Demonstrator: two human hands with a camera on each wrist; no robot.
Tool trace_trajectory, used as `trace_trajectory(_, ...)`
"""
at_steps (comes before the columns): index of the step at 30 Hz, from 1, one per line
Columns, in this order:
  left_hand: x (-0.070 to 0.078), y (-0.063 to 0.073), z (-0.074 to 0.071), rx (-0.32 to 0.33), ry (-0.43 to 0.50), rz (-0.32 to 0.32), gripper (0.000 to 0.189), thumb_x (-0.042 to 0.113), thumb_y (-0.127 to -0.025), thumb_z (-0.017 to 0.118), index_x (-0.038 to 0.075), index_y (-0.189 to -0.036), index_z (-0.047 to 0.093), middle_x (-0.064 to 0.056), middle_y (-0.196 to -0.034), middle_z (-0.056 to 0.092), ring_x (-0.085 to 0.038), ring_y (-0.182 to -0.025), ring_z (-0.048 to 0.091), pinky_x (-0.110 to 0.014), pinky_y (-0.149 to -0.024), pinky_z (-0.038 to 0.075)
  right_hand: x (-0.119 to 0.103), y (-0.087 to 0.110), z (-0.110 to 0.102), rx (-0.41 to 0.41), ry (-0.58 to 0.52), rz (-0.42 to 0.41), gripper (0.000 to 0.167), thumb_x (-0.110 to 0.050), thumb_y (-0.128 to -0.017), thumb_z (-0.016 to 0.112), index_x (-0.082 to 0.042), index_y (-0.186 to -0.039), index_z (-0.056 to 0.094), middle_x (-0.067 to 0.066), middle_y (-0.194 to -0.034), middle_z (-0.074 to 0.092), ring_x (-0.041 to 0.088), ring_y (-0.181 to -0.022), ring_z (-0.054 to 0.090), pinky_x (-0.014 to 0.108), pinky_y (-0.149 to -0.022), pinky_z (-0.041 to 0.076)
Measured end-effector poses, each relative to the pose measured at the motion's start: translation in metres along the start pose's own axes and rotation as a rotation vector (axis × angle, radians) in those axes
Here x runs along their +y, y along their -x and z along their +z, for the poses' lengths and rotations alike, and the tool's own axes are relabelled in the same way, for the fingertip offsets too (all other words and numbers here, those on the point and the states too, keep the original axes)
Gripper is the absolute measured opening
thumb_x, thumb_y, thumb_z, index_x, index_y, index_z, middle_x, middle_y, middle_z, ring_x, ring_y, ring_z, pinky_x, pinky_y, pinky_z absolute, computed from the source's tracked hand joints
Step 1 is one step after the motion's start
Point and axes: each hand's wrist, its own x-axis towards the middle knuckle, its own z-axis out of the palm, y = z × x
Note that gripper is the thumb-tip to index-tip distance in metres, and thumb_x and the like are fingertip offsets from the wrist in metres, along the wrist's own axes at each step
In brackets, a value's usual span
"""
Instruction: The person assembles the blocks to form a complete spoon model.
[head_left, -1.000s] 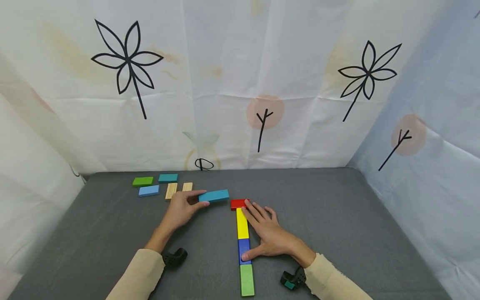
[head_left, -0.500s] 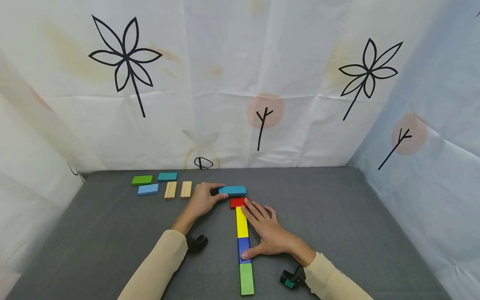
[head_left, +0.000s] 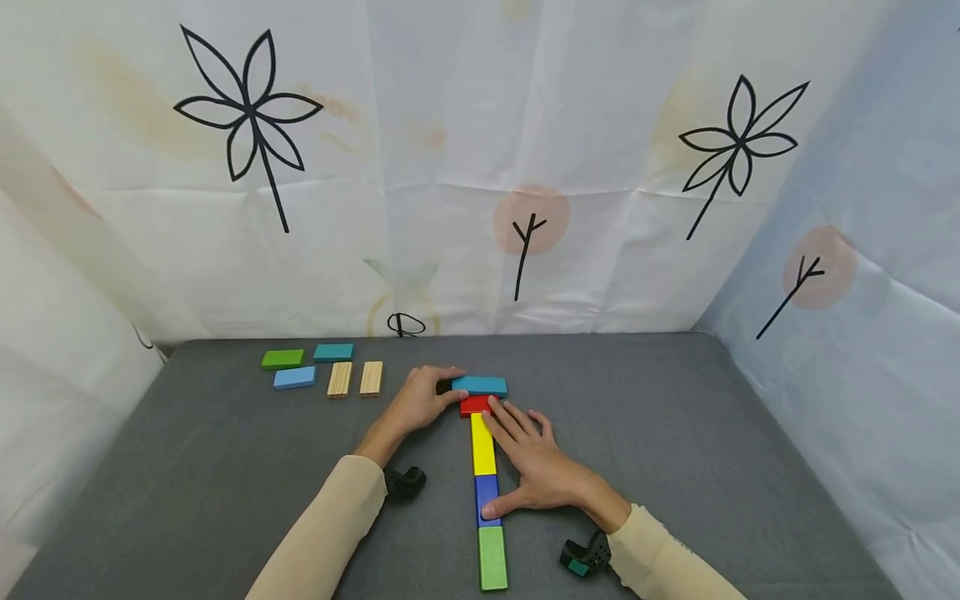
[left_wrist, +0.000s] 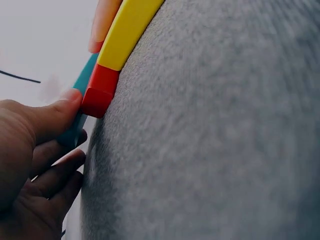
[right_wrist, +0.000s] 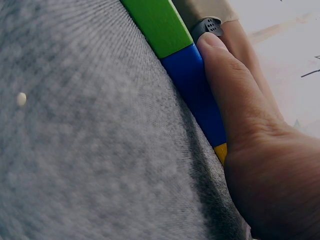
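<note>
My left hand [head_left: 417, 402] pinches a teal wooden block [head_left: 482, 386] between thumb and fingers, just behind a red block [head_left: 472, 407]. In the left wrist view the teal block [left_wrist: 88, 71] runs along the far side of the red block [left_wrist: 100, 85]. A line of blocks leads from the red one toward me: yellow [head_left: 483, 443], dark blue [head_left: 486, 487] and light green [head_left: 492, 558]. Spread over this line, my right hand [head_left: 543, 471] has fingertips at the red and yellow blocks and its thumb on the blue one, as the right wrist view also shows.
At the back left of the grey table [head_left: 637, 417] lie a green block [head_left: 282, 359], a teal block [head_left: 333, 352], a light blue block [head_left: 295, 378] and two plain wood blocks [head_left: 340, 380]. A patterned white curtain [head_left: 450, 167] hangs behind the table.
My left hand has carried the teal block rightward from near the plain wood blocks to behind the red block and lowered it there. The right hand has stayed in place.
</note>
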Motion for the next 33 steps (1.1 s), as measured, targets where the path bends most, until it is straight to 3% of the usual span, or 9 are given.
trace_trajectory(6, -0.0067, 0.0028, -0.0048, -0.073, 0.013, 0.071, 0.042, 0.017, -0.099, 0.068, 0.006, -0.139, 0.063, -0.019, -0.147, 0.053, -0.036, -0.139, 0.047, -0.055, -0.113, 0.036, -0.0004, -0.0005, -0.0003, 0.0, 0.0, 0.0, 0.12, -0.061, -0.082, 0.076, -0.006, -0.164, 0.008, 0.014, -0.17, -0.002, 0.038, -0.155, 0.002, 0.067, -0.113, 0.003)
trace_trajectory(12, -0.0081, 0.0042, -0.008, -0.122, -0.016, 0.067, 0.043, 0.012, -0.1, 0.066, 0.009, -0.143, 0.06, -0.017, -0.151, 0.049, -0.037, -0.142, 0.043, -0.059, -0.115, 0.031, -0.0007, -0.0006, -0.0006, 0.003, 0.007, 0.001, 0.12, -0.061, -0.081, 0.076, -0.006, -0.164, 0.009, 0.014, -0.17, -0.002, 0.038, -0.155, 0.002, 0.067, -0.113, 0.004)
trace_trajectory(33, -0.0044, 0.0078, -0.0096, -0.139, -0.061, 0.084, 0.044, 0.007, -0.099, 0.066, 0.006, -0.142, 0.059, -0.018, -0.15, 0.05, -0.037, -0.141, 0.044, -0.062, -0.115, 0.028, -0.0008, -0.0004, 0.0003, 0.011, 0.012, -0.003, 0.12, -0.062, -0.081, 0.076, -0.005, -0.163, 0.01, 0.014, -0.17, 0.0, 0.039, -0.154, 0.004, 0.067, -0.112, 0.005)
